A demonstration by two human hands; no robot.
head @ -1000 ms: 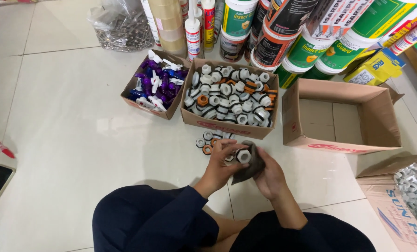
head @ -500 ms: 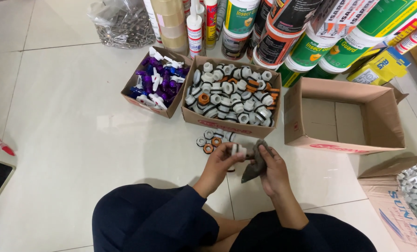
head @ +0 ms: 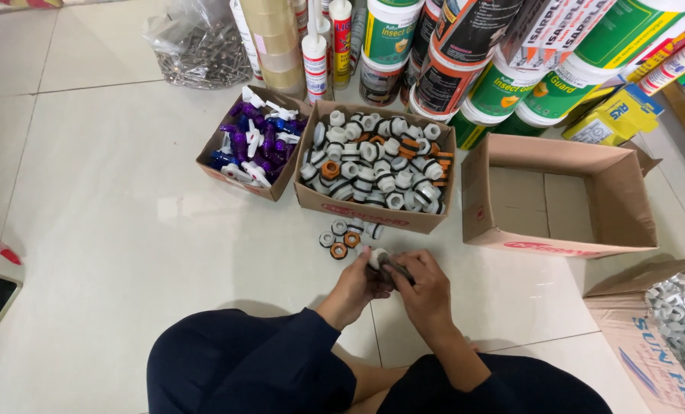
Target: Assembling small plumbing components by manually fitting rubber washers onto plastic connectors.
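A seated person's left hand [head: 355, 285] and right hand [head: 423, 287] close together around a small white plastic fitting [head: 377, 258] and a dark flat piece [head: 395, 269], held just above the floor [head: 128, 245] in front of the middle box [head: 373, 215]. The work looks best done with the fitting pinned firmly in one hand while the other seats the dark piece squarely, close over the floor so a slip loses nothing. Five or so loose fittings [head: 347, 234], white and orange, lie between the hands and the middle box. Three open cardboard boxes stand in a row: the middle box packed with dozens of fittings, too many to count; the box left of it [head: 212, 157] full of purple and white parts; the box right of it [head: 557, 238] bare inside. Behind the middle box stand tins and tubes [head: 388, 38]
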